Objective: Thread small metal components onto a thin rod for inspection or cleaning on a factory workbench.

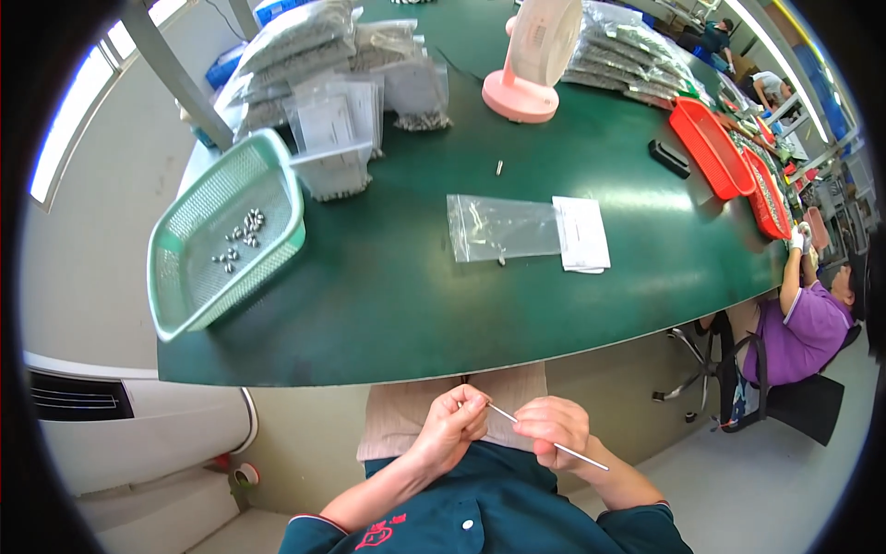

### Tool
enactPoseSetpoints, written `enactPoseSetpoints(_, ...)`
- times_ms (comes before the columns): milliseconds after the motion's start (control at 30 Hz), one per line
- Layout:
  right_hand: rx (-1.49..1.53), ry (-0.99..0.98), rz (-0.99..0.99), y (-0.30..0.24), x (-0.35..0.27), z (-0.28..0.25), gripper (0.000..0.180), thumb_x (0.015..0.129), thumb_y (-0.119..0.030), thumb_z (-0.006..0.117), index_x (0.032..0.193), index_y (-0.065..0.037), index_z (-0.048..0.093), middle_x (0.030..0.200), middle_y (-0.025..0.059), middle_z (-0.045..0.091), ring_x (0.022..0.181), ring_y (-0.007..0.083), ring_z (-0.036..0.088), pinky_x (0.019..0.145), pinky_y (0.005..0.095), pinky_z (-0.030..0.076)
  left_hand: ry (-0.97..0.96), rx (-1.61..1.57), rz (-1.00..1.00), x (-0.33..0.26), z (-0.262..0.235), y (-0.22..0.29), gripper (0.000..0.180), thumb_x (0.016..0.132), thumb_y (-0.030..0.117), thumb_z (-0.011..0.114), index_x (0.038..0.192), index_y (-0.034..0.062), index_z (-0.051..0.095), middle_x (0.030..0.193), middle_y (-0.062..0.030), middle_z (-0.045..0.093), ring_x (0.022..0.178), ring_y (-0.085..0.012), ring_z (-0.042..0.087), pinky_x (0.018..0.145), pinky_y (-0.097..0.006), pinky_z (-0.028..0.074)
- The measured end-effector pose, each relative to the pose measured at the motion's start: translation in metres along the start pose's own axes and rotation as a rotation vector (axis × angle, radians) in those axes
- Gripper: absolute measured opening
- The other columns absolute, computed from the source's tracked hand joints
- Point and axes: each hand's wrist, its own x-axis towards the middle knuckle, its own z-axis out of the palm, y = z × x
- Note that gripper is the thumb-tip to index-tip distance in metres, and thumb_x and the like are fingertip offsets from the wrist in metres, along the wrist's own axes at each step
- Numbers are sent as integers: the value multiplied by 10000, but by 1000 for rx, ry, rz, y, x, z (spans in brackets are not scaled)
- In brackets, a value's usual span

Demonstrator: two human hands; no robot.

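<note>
A thin rod (pixel 581 459) is held off the worktop (pixel 369 319), on the wearer's side of the clear bag (pixel 517 228). Its left end is closed in by the pinched left hand (pixel 457 425); any small part there is hidden by the fingers. Its middle is gripped by the right hand (pixel 556 427), with the far end left projecting.

The rod could be dropped if either pinch were loosened, since no worktop is placed beneath it; the lap or floor (pixel 646 499) would be reached instead. A fingertip could be pricked if the rod were pushed too hard toward the left hand. Anything small pinched there could be lost if it were squeezed askew.

The green worktop is lit by glossy reflections. Beside the clear bag, at its right end, white paper (pixel 581 235) is laid; a small metal piece (pixel 499 167) is seen beyond the bag. To the bag's left, metal parts (pixel 247 228) are scattered in a green basket (pixel 263 270). Beyond the bag, a pink fan (pixel 520 99) is stood between stacks of filled bags (pixel 305 39). To its right and farther off, a red tray (pixel 711 152) is set; a co-worker in purple (pixel 801 337) is seated past the bag's right, at the worktop's edge.
</note>
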Motion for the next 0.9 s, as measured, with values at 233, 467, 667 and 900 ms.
enactPoseSetpoints(233,240,97,70,0,24,-8,325,904,-287,440,777,-4,540,672,110,578,588,251,590,529,315,493,-160,-50,2,1,17,22,151,887,183,520,821,47,525,524,49,316,456,-51,241,440,-221,189)
enactPoseSetpoints(467,110,-23,-47,0,26,-7,292,878,-270,497,802,6,554,703,106,570,620,250,590,562,327,503,-11,173,129,-3,19,25,139,882,155,527,821,30,526,531,49,345,464,-49,254,443,-216,205)
enactPoseSetpoints(667,199,31,39,3,27,-8,333,893,-292,464,766,1,561,650,102,568,581,248,592,549,322,502,-123,-126,-79,-1,13,25,131,879,142,530,823,25,518,544,43,362,466,-44,259,441,-216,207)
enactPoseSetpoints(900,153,-12,-3,-1,34,-7,338,895,-310,453,785,-7,555,666,108,571,590,242,591,553,317,507,-44,115,132,-5,20,29,124,872,139,543,826,25,529,540,47,365,446,-37,256,420,-214,197)
